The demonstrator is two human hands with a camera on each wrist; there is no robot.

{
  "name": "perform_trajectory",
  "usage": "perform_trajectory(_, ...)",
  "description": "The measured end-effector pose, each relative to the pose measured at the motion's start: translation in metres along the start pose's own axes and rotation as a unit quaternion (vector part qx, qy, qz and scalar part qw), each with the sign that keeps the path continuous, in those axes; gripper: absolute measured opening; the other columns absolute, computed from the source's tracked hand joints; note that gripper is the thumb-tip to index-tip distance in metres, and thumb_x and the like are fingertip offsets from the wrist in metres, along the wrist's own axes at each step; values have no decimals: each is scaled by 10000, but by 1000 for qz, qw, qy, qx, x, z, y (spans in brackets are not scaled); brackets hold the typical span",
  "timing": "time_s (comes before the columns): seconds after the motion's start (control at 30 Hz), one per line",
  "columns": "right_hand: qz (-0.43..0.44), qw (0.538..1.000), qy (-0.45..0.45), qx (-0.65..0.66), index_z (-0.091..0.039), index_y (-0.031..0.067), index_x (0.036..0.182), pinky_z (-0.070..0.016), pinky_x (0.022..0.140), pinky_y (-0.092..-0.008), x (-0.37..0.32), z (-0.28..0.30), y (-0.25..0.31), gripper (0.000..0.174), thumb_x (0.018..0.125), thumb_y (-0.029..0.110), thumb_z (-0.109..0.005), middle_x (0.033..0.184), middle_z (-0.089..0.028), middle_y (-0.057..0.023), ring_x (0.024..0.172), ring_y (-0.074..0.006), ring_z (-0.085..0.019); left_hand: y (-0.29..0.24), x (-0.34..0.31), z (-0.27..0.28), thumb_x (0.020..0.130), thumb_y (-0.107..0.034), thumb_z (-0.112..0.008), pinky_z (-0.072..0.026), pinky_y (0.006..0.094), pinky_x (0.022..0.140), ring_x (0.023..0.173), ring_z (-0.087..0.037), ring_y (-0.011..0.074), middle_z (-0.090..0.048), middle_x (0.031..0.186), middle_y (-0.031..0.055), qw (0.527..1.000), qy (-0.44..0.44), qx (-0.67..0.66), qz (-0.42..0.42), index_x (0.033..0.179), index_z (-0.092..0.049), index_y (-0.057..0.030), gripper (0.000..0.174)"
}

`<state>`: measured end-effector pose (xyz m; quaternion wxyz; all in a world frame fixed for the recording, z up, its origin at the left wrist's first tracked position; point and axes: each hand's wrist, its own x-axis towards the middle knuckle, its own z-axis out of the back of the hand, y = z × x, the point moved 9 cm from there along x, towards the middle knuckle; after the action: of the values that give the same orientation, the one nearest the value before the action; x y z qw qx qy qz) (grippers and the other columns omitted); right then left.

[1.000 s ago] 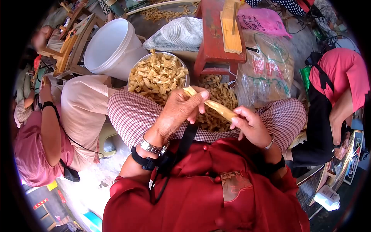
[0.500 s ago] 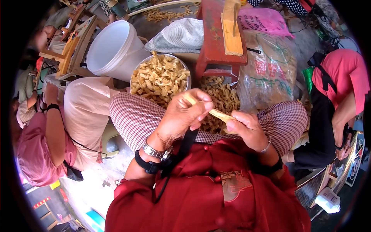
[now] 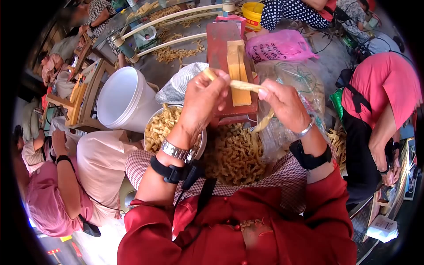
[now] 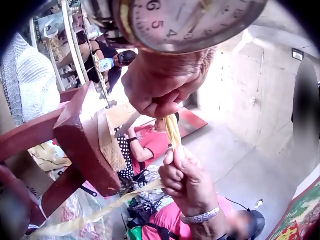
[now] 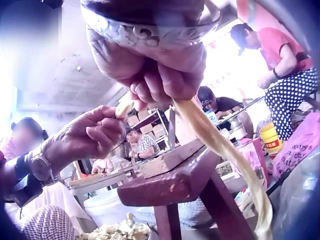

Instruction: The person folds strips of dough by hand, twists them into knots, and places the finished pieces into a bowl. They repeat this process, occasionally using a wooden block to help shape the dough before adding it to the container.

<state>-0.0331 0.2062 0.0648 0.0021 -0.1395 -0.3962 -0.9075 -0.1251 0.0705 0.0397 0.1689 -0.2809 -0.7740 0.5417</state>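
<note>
A pale yellow, soft-looking strip (image 3: 242, 85) runs between my two hands, level with the red stool in the head view. My left hand (image 3: 199, 99) pinches it between thumb and fingers, and a short end sticks out above. With thumb and curled fingers, my right hand (image 3: 287, 104) grips the other part. A long tail of the strip (image 5: 220, 145) hangs below the right hand in the right wrist view. In the left wrist view the stretch between the hands (image 4: 172, 131) looks folded or twisted.
The red stool (image 3: 218, 39) bears a wooden block (image 3: 240, 95). Short yellow pieces fill a metal basin (image 3: 202, 145) and form a heap (image 3: 236, 154) before my lap. A white bucket (image 3: 117, 99), a clear plastic sack (image 3: 316, 95) and a pink bag (image 3: 280, 46) stand around. People sit on both sides.
Both hands have risen from over my lap to in front of the stool, still holding a strip. A long tail now hangs from the right hand. The head view has tilted upward.
</note>
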Motion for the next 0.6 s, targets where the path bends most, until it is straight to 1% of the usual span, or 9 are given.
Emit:
perform_trajectory(0.03,4,1000,-2,-24,-537,10,830,-375,554,-317,6,6,1,298,929,283,-469,628,-453,-93,571,-186,-452,-3,9,-2,875,-83,-560,-356,202,389,470,-432,63,-518,641,11,1000,4,-3,-8,890,-560,-40,45)
perform_trajectory(0.07,20,999,-12,-34,-518,23,860,-381,568,-390,12,10,0,257,920,269,-471,657,-487,-154,635,-305,-488,-7,15,-5,867,-108,-590,-360,205,392,478,-441,66,-521,640,12,1000,9,7,-18,884,-561,-44,73)
perform_trajectory(0.1,35,998,-21,-44,-500,36,891,-386,583,-463,18,13,-1,221,911,255,-474,687,-520,-215,699,-423,-524,-7,22,-5,873,-112,-588,-349,204,397,474,-428,61,-524,646,12,1000,4,20,-23,895,-559,-48,74)
perform_trajectory(0.17,31,998,-20,-58,-500,38,897,-388,589,-470,27,15,-10,210,911,245,-471,695,-527,-215,708,-427,-526,-6,34,-5,883,-120,-584,-327,201,406,466,-401,50,-528,656,13,998,-6,45,-31,916,-556,-56,76)
perform_trajectory(0.3,35,996,-28,-80,-509,48,904,-394,597,-483,40,16,-20,187,909,230,-469,700,-540,-210,715,-426,-533,-5,46,-1,881,-116,-581,-354,207,415,493,-441,58,-531,655,13,997,-19,64,-37,891,-565,-53,66)
perform_trajectory(0.4,18,994,-23,-107,-522,65,909,-399,604,-493,46,15,-26,165,905,221,-470,696,-552,-201,711,-420,-540,2,56,2,881,-119,-577,-366,202,419,494,-443,57,-531,654,13,997,-1,73,-38,876,-570,-57,63)
perform_trajectory(0.5,0,988,-20,-153,-535,50,865,-403,608,-405,50,5,-45,217,908,254,-473,689,-530,-149,648,-325,-527,14,67,10,883,-123,-572,-362,196,405,477,-436,53,-528,635,4,992,-10,119,-39,864,-571,-58,68)
perform_trajectory(0.53,1,984,-10,-176,-537,54,863,-404,609,-406,51,-6,-54,208,906,246,-472,691,-531,-154,645,-328,-522,22,73,20,882,-130,-575,-359,195,401,468,-432,53,-527,628,2,979,-36,190,-62,861,-571,-59,74)
perform_trajectory(0.6,1,975,8,-223,-543,63,858,-407,609,-410,50,-25,-71,190,902,232,-469,694,-532,-163,638,-334,-514,36,84,37,881,-143,-581,-353,193,391,451,-425,52,-525,615,-4,935,-85,327,-108,854,-571,-60,87)
